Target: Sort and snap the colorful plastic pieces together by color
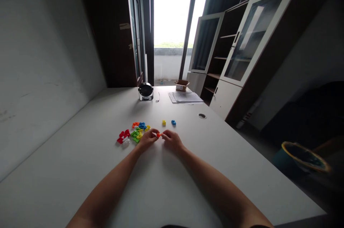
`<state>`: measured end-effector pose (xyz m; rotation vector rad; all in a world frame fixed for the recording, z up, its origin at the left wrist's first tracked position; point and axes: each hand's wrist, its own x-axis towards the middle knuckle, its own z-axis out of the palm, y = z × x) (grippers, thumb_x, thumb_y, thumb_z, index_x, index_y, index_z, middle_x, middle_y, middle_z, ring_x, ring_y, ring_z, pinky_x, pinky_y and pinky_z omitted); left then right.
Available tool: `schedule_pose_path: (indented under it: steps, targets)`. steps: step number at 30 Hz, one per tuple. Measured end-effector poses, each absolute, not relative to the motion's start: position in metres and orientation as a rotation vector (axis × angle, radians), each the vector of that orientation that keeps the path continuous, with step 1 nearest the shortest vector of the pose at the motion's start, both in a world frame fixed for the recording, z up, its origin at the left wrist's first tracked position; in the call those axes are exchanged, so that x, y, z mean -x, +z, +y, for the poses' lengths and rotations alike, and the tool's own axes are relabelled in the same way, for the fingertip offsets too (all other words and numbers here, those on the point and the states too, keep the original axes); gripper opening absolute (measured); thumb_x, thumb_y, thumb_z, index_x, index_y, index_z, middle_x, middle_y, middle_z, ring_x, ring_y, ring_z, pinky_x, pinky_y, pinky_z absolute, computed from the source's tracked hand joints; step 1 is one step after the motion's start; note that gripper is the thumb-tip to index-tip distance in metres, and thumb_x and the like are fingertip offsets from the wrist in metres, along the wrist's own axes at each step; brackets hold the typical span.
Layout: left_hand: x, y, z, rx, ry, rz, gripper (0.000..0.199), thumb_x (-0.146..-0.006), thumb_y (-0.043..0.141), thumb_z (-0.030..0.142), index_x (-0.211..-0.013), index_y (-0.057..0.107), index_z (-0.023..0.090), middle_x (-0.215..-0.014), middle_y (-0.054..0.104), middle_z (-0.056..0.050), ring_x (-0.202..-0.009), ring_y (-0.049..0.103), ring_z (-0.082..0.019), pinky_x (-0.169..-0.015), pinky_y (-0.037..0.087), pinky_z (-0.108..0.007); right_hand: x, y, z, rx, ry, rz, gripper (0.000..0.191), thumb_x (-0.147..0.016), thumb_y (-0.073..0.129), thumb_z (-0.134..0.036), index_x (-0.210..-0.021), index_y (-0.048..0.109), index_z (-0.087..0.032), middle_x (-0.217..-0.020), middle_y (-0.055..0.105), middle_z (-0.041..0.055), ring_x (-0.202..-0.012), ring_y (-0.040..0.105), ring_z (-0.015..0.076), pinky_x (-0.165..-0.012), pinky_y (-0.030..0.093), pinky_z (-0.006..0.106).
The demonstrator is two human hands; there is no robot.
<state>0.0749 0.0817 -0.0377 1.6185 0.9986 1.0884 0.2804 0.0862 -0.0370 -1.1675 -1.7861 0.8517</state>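
Note:
An orange plastic piece is pinched between my two hands, low over the white table. My left hand grips it from the left with curled fingers. From the right, the fingertips of my right hand close on its other side. Just beyond the hands sit a yellow piece and a blue piece, apart from each other. Beside my left hand lies a loose pile of similar pieces: red, white, green, blue and orange. Their exact shapes are too small to tell.
The white table runs along a wall on the left. Toward its far end stand a round black device, papers and an open cardboard box. A cable hole is near the right edge. A bin stands on the floor.

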Motion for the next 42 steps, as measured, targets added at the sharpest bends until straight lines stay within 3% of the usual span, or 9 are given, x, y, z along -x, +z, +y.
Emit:
schedule_pose_path:
  steps: [5, 12, 18, 22, 36, 42]
  targets:
    - [-0.073, -0.040, 0.082, -1.641, 1.092, 1.046, 0.030, -0.081, 0.072, 0.035, -0.106, 0.067, 0.017, -0.075, 0.063, 0.000, -0.062, 0.055, -0.011, -0.055, 0.037, -0.021, -0.279, -0.041, 0.088, 1.197, 0.831, -1.795, 0.025, -0.085, 0.064, -0.042, -0.083, 0.072, -0.019, -0.070, 0.066, 0.0006, -0.064, 0.056, 0.0150, -0.061, 0.041, 0.025]
    - [-0.073, -0.044, 0.086, -1.635, 1.163, 1.028, 0.033, -0.081, 0.065, 0.024, -0.113, 0.066, 0.017, -0.107, 0.070, -0.008, -0.077, 0.066, -0.014, -0.071, 0.051, -0.028, -0.280, -0.046, 0.091, 1.112, 0.849, -1.747, 0.023, -0.083, 0.065, -0.042, -0.086, 0.068, -0.019, -0.072, 0.065, -0.0001, -0.065, 0.056, 0.0149, -0.061, 0.042, 0.025]
    - [-0.074, -0.044, 0.087, -1.583, 1.151, 1.003, 0.031, -0.090, 0.056, 0.033, -0.113, 0.066, 0.014, -0.087, 0.070, -0.006, -0.076, 0.065, -0.017, -0.073, 0.052, -0.031, -0.277, -0.043, 0.086, 1.054, 0.834, -1.792, 0.025, -0.086, 0.063, -0.042, -0.095, 0.069, -0.020, -0.072, 0.066, 0.0004, -0.063, 0.057, 0.0148, -0.059, 0.042, 0.026]
    - [-0.075, -0.040, 0.086, -1.637, 1.134, 1.003, 0.032, -0.090, 0.061, 0.039, -0.106, 0.069, 0.013, -0.080, 0.069, -0.006, -0.073, 0.063, -0.017, -0.070, 0.050, -0.030, -0.276, -0.041, 0.083, 1.024, 0.786, -1.827, 0.023, -0.089, 0.061, -0.041, -0.096, 0.069, -0.021, -0.075, 0.069, 0.0017, -0.064, 0.058, 0.0147, -0.062, 0.044, 0.026]
    - [-0.076, -0.040, 0.083, -1.660, 1.166, 0.987, 0.038, -0.085, 0.070, 0.045, -0.112, 0.068, 0.018, -0.101, 0.072, -0.009, -0.078, 0.067, -0.017, -0.074, 0.054, -0.031, -0.276, -0.045, 0.090, 1.164, 0.706, -1.860, 0.023, -0.086, 0.064, -0.042, -0.087, 0.070, -0.021, -0.074, 0.067, 0.0005, -0.065, 0.056, 0.0147, -0.062, 0.042, 0.026]
    - [-0.076, -0.034, 0.081, -1.677, 1.137, 1.057, 0.040, -0.092, 0.059, 0.049, -0.111, 0.068, 0.015, -0.092, 0.071, -0.008, -0.074, 0.067, -0.018, -0.069, 0.053, -0.031, -0.276, -0.043, 0.087, 1.089, 0.727, -1.862, 0.022, -0.088, 0.064, -0.043, -0.091, 0.068, -0.022, -0.082, 0.070, 0.0020, -0.069, 0.059, 0.0160, -0.067, 0.047, 0.028]
